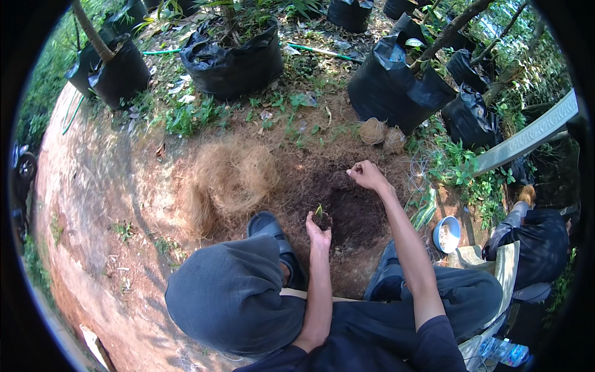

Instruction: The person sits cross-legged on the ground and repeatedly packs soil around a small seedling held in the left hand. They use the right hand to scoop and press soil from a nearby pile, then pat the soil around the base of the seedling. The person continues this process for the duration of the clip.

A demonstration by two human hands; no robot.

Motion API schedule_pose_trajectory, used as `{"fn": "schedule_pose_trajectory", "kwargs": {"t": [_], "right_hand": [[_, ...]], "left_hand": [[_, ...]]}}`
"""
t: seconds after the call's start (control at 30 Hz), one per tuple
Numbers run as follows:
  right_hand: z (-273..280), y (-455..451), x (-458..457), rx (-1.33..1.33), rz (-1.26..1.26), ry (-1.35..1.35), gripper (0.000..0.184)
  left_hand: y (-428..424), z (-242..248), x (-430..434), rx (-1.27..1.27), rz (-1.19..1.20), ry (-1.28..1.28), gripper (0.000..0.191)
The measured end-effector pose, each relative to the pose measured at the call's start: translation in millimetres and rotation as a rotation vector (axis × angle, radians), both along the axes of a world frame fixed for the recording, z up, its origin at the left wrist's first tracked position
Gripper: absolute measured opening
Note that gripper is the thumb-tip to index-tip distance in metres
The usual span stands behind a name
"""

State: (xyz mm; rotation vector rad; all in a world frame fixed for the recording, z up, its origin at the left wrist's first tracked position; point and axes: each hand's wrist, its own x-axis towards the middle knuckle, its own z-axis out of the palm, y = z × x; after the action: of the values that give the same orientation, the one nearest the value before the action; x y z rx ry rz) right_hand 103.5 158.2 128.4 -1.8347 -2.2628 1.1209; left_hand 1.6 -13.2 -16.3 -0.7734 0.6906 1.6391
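My left hand is palm up between my knees, cupping a small clump of dark soil. A small green and yellowish shoot stands up from the clump. Below and beyond both hands spreads a patch of dark loose soil. Over its far right edge is my right hand, thumb and fingertips drawn together. Whether a small bit is pinched there is too small to tell. Left of the soil lies a heap of brown coconut-like fibre. Two string-wrapped fibre balls rest beyond my right hand.
Black plastic grow bags with plants line the far side, with a green hose among them. To the right are tangled clear line, a blue bowl with pale contents, and another person. A plastic bottle lies lower right.
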Motion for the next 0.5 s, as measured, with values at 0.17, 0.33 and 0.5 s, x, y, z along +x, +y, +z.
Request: {"fn": "schedule_pose_trajectory", "kwargs": {"t": [0.17, 0.33, 0.5], "right_hand": [[-45.0, -11.9, 24.8, 0.135, -0.007, 0.074, 0.024], [-58.9, -28.2, 13.6, 0.259, 0.07, -0.013, 0.038], [-60.7, -43.7, -3.2, 0.411, 0.076, -0.243, 0.051]], "left_hand": [[-2.3, 5.4, -3.6, -0.001, -0.042, -0.003, 0.024], [-1.4, 5.0, -11.3, -0.068, 0.031, 0.04, 0.024], [-0.5, 5.0, -14.5, -0.052, 0.053, 0.034, 0.024]]}}
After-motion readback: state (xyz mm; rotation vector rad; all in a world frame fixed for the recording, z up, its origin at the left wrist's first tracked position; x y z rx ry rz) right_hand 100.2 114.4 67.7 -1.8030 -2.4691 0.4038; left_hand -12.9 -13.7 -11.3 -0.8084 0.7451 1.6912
